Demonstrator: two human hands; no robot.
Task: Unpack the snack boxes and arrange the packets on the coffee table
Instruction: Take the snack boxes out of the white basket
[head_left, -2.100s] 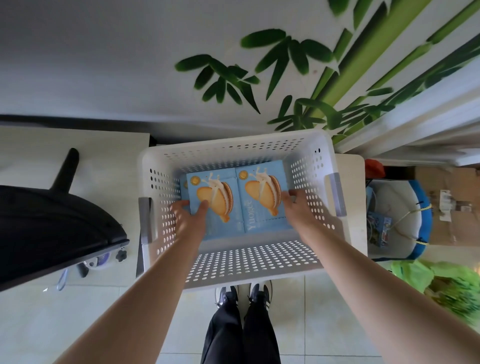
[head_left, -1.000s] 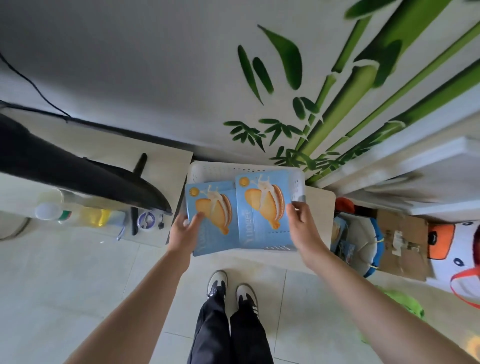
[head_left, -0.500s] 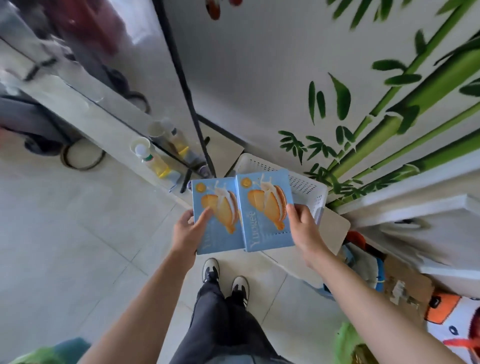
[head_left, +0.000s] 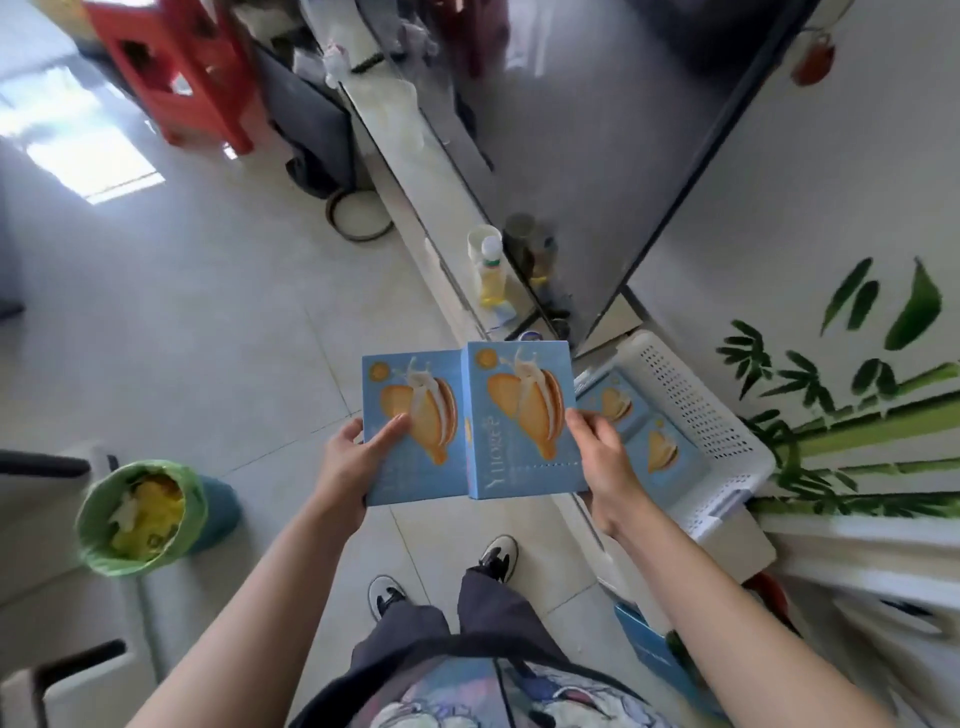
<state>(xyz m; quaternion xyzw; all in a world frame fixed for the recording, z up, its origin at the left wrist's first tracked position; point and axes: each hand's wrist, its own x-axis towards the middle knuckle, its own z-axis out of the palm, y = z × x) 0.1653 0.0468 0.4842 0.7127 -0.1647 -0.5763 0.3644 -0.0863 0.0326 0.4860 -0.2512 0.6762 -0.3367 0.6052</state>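
at centre frame, two blue snack boxes sit side by side, long axes upright: the left hand (head_left: 347, 464) grips the left snack box (head_left: 413, 427), the right hand (head_left: 602, 457) grips the right snack box (head_left: 522, 420). more boxes lie in the white basket (head_left: 717, 415), right of centre. no coffee table shows.

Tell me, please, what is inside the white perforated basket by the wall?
Two more blue snack boxes lie in the white basket. The held box and right hand cover its near-left part.
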